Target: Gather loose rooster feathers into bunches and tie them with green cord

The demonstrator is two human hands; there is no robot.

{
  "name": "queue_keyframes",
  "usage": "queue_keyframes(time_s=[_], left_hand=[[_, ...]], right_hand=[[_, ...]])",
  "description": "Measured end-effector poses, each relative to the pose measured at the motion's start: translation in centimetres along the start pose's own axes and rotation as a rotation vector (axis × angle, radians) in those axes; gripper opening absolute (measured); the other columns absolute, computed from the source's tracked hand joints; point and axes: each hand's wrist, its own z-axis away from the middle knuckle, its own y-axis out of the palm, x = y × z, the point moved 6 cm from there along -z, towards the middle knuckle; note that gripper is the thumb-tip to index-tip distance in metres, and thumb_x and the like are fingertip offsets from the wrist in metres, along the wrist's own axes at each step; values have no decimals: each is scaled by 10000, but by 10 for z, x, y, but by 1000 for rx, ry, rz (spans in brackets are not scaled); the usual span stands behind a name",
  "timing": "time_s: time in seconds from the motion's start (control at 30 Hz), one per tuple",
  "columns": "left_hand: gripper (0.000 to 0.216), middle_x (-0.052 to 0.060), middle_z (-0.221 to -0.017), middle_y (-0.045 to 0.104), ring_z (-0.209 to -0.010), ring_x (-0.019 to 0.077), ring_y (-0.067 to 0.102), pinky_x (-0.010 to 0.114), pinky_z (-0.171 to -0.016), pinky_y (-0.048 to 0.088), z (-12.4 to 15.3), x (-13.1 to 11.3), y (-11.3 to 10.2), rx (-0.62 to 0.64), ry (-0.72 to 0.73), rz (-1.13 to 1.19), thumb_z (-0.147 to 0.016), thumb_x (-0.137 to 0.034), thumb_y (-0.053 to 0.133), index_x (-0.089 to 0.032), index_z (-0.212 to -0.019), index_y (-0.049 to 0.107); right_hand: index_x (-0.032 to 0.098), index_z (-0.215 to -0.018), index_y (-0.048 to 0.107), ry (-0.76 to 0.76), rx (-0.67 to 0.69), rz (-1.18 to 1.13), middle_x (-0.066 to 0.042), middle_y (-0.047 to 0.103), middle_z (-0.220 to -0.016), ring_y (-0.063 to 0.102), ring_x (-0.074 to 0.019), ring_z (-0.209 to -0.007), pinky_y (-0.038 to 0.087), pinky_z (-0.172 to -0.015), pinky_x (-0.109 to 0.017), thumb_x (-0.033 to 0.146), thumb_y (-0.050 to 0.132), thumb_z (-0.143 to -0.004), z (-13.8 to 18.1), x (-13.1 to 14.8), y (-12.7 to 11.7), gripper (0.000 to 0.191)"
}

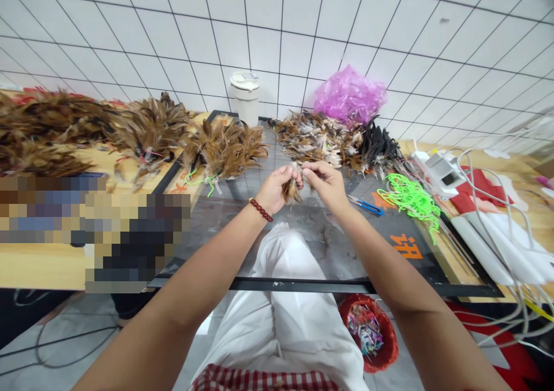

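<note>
My left hand is closed around a small bunch of brown feathers, held above the glass tabletop. A dark red bead bracelet sits on that wrist. My right hand is right beside it, fingers pinched at the top of the same bunch. A loose pile of mixed brown and white feathers lies just beyond both hands.
Tied brown feather bundles stretch to the left along the table. Black feathers, a pink plastic bag, a white cup, blue scissors, green cords and white cables lie around. A red bin stands on the floor.
</note>
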Motion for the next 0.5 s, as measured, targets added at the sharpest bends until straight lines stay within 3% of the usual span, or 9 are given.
queue_keyframes(time_s=[0.17,0.5], left_hand=[[257,15,-626,554,-588,95,524,223,-614,445,2,1,5,60,34,-88,-846,-276,576,-139,-629,550],[261,20,-626,549,-594,99,536,220,-624,457,3,1,6,82,20,-72,-829,-285,602,-132,-625,544]], right_hand=[[201,-723,629,122,123,-305,8,628,-647,582,-136,-570,507,-627,-315,410,638,-813,-2,-7,11,228],[193,-787,620,226,90,-424,18,634,-621,566,-114,-530,492,-571,-270,474,690,-750,-1,-9,13,292]])
